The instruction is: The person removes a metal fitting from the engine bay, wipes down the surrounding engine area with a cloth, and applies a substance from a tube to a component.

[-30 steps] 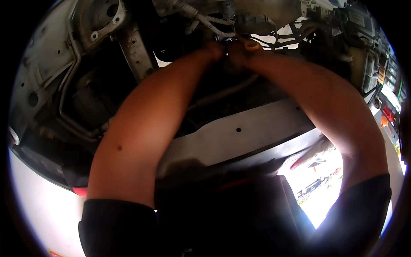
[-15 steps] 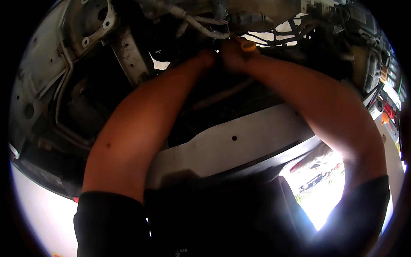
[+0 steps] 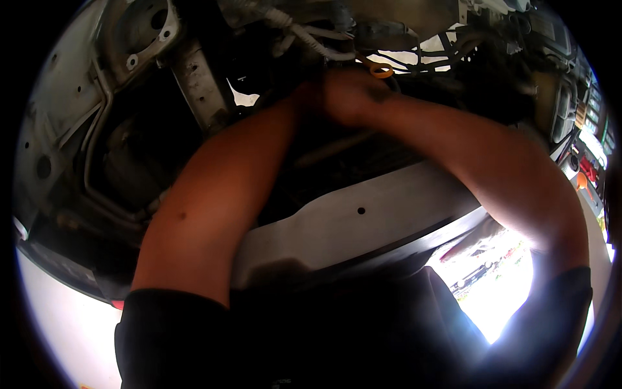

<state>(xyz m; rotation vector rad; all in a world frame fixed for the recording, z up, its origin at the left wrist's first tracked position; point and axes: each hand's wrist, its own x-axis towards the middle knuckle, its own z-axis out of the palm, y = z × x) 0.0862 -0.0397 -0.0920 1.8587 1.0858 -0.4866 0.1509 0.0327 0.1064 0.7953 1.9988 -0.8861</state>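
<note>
Both my arms reach deep into a vehicle's engine bay. My left hand (image 3: 310, 97) lies in dark shadow beside the right one, its fingers hidden. My right hand (image 3: 350, 94) is bent inward and blurred; its fingers and anything in them do not show. Just beyond my right hand is a yellow ring-shaped handle (image 3: 381, 70), perhaps a dipstick's. A ribbed pale conduit (image 3: 317, 47) runs down from the upper left toward my hands.
A light metal crossbeam (image 3: 389, 206) with a small hole spans below my forearms. To the left stand a metal bracket (image 3: 202, 87) and a bent pipe (image 3: 88, 162). Thin dark hoses (image 3: 447, 59) cross at upper right. An orange funnel-like thing (image 3: 581, 181) sits at the far right.
My right hand has shifted slightly down and now looks larger beside the yellow ring. My left forearm has moved a little to the right. The whole view has shifted slightly.
</note>
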